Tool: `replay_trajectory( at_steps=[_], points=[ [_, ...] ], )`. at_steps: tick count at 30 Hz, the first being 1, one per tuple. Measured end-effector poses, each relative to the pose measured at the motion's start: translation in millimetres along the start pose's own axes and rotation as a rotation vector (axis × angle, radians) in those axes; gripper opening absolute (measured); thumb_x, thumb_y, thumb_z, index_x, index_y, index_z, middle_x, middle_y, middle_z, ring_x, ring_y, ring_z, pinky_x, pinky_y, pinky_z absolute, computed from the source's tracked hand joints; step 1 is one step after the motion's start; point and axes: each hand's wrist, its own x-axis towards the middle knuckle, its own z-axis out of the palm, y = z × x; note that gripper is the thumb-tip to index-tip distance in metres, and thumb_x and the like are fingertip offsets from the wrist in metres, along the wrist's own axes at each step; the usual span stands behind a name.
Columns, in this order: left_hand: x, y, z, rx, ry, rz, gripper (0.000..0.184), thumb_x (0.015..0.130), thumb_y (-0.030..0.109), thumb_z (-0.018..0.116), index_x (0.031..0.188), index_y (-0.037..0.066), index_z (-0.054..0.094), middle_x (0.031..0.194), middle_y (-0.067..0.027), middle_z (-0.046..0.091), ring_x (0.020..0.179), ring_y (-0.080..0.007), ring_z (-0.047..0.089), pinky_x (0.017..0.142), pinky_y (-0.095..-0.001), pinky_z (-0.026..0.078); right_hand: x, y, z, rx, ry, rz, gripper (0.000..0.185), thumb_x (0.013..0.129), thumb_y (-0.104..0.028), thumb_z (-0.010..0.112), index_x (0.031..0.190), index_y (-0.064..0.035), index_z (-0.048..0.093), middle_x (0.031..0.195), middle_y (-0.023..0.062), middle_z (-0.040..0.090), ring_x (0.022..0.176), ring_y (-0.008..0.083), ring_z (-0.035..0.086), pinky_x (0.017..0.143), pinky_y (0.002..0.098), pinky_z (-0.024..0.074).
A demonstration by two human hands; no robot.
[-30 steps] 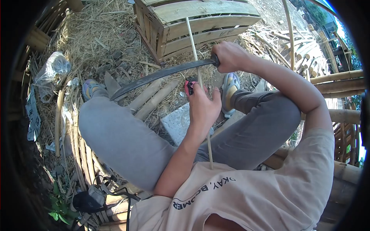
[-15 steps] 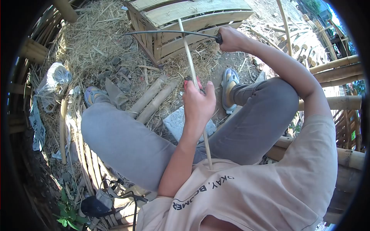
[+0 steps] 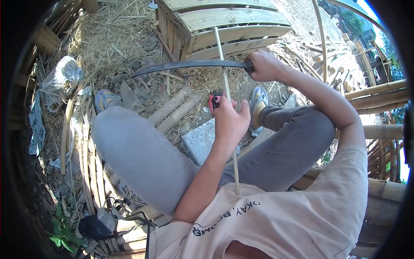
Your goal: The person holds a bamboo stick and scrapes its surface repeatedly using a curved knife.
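Clenching a long, curved, dark metal blade (image 3: 189,64) by its handle, the right hand (image 3: 264,65) has it across the slim, pale strip (image 3: 226,80) near the slatted wooden crate (image 3: 241,32); the left hand's (image 3: 230,118) grip closes around that smooth strip.

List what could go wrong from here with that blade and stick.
The blade crosses the stick above the left hand; if it slipped down the stick, it might cut the fingers.
The stick's lower end is at the shirt, so a hard push could jab the belly.
The blade reaches far out from the right hand, near the crate; a wide swing might catch the wood.
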Motion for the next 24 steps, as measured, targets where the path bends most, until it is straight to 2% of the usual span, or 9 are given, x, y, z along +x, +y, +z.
replay_trajectory(
  at_steps=[2,6,9,12,17,21,24],
  points=[
    [0,2,0,0.009,-0.026,-0.050,0.036,0.088,0.030,0.072,0.094,-0.002,0.056,0.069,-0.0146,0.064,0.062,-0.0253,0.065,0.062,-0.0380,0.051,1,-8,-2,-0.013,-0.054,-0.001,0.016,0.067,-0.009,0.064,0.077,0.0028,0.067,0.075,0.0254,0.067,0.080,0.0424,0.068,0.077,0.0496,0.0557],
    [1,2,0,0.042,-0.024,-0.053,0.035,0.088,0.029,0.072,0.094,-0.002,0.056,0.067,-0.0128,0.062,0.059,-0.0233,0.063,0.060,-0.0374,0.049,-2,-24,-1,0.031,-0.076,-0.106,0.014,0.067,-0.008,0.062,0.075,0.0014,0.068,0.067,0.0240,0.064,0.072,0.0429,0.066,0.068,0.0494,0.0532],
    [1,8,-4,0.002,-0.112,-0.120,0.040,0.089,0.027,0.069,0.098,-0.008,0.053,0.080,-0.0287,0.065,0.078,-0.0454,0.069,0.072,-0.0497,0.052,0,-24,5,0.060,-0.116,-0.132,0.014,0.065,-0.007,0.063,0.074,0.0014,0.068,0.068,0.0247,0.064,0.073,0.0433,0.067,0.068,0.0497,0.0537],
    [2,-1,4,0.041,-0.031,-0.065,0.033,0.087,0.025,0.073,0.091,-0.001,0.054,0.064,-0.0100,0.058,0.056,-0.0214,0.058,0.058,-0.0369,0.047,2,-23,9,0.077,-0.165,-0.067,0.015,0.063,-0.008,0.063,0.074,0.0014,0.068,0.069,0.0248,0.065,0.073,0.0434,0.067,0.068,0.0500,0.0542],
    [0,5,6,0.024,-0.019,-0.075,0.032,0.088,0.025,0.073,0.090,-0.001,0.053,0.064,-0.0083,0.057,0.057,-0.0178,0.058,0.056,-0.0353,0.046,8,-16,16,-0.007,-0.108,0.025,0.019,0.061,-0.010,0.066,0.076,0.0003,0.068,0.070,0.0231,0.066,0.074,0.0432,0.068,0.071,0.0502,0.0555],
    [-1,6,8,-0.005,-0.002,-0.081,0.032,0.089,0.025,0.072,0.089,0.001,0.052,0.066,-0.0080,0.059,0.058,-0.0148,0.058,0.055,-0.0333,0.046,14,-4,5,-0.104,-0.048,0.008,0.021,0.061,-0.011,0.066,0.079,0.0008,0.070,0.072,0.0235,0.067,0.076,0.0426,0.068,0.072,0.0495,0.0559],
    [0,7,6,-0.057,-0.046,-0.098,0.035,0.089,0.021,0.070,0.102,-0.007,0.054,0.072,-0.0181,0.061,0.062,-0.0291,0.065,0.062,-0.0428,0.050,19,14,11,-0.046,0.023,0.078,0.020,0.062,-0.010,0.066,0.077,0.0013,0.069,0.073,0.0243,0.067,0.075,0.0428,0.068,0.072,0.0497,0.0557]
  ],
)
